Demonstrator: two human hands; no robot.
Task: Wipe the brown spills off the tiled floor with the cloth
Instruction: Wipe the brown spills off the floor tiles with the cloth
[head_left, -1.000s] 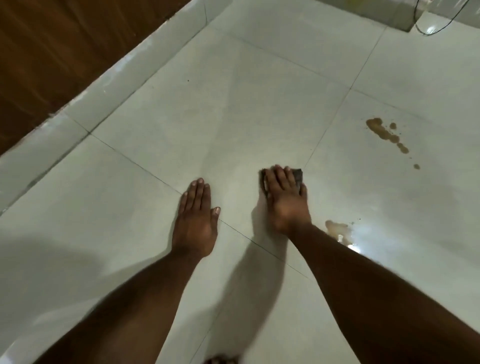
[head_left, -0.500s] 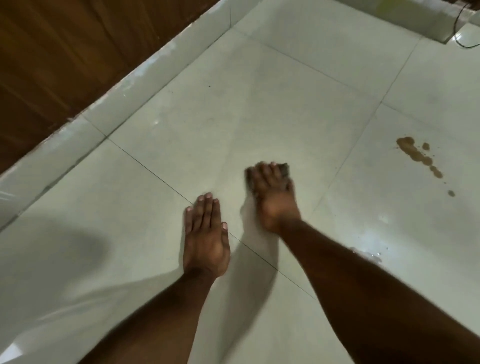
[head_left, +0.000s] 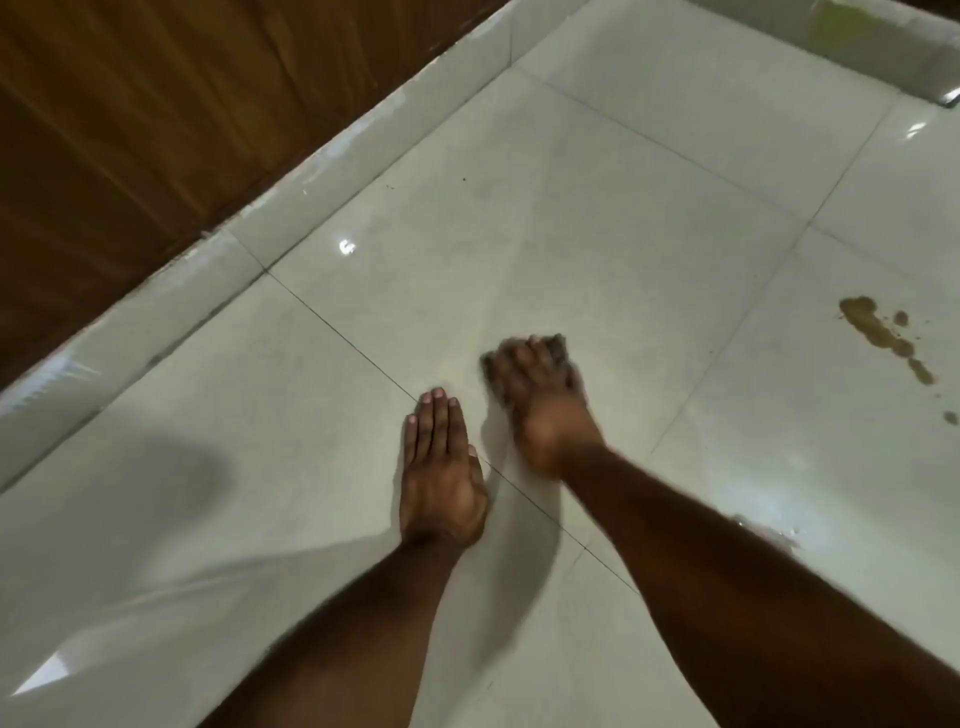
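Note:
My right hand (head_left: 540, 400) is blurred and presses down on a small dark cloth (head_left: 559, 343), whose edges show beyond the fingertips and at the hand's left side. My left hand (head_left: 441, 467) lies flat on the pale tiled floor (head_left: 597, 218), fingers straight and together, just left of the right hand. A trail of brown spill (head_left: 878, 332) with smaller drops sits on the tile to the right, well apart from the cloth. A faint wet smear (head_left: 763, 530) glistens beside my right forearm.
A tiled skirting (head_left: 311, 176) runs diagonally along the left, with a brown wooden panel (head_left: 156, 119) above it. Another tiled edge (head_left: 857, 47) crosses the top right corner. My shadow falls on the floor at the lower left.
My right hand has slid the cloth leftward across the tile, away from the grout line and closer to my left hand. The left hand has stayed planted on the floor.

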